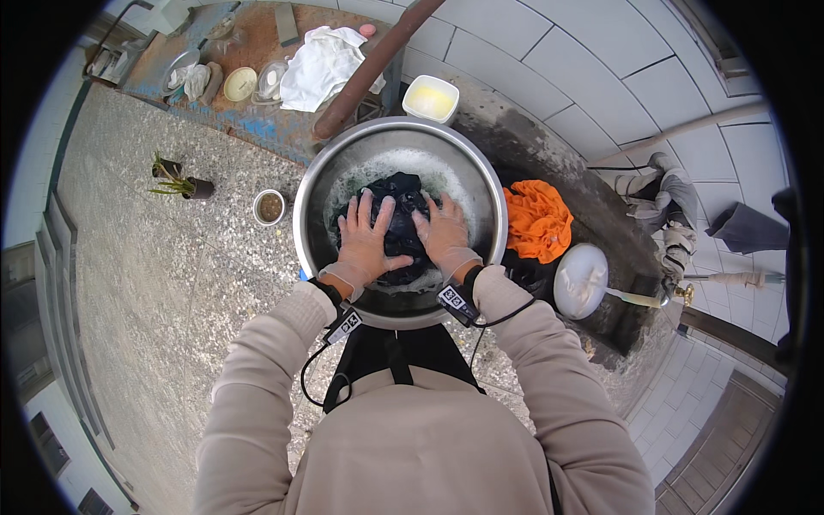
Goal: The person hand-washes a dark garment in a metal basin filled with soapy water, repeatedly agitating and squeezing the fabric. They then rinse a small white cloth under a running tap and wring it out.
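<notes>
A large metal basin [309, 215] in front of me holds sudsy water [421, 163] and a wet black cloth [400, 184]. My left hand [367, 239] lies on the cloth's left side, fingers spread. On the right side of the cloth rests my right hand [445, 232], its fingers also stretched out. Both hands wear thin clear gloves, and a dark band with a small device sits at each wrist. The underside of the cloth is hidden in the water.
Right of the basin lie an orange cloth [539, 221] and a pale round lid or bowl [580, 281], near a brass tap [684, 293]. A white square tub [431, 99] stands behind. A brown pole [378, 69] slants before a worn table [249, 26]. Left are a cup [269, 208] and potted plants [199, 187].
</notes>
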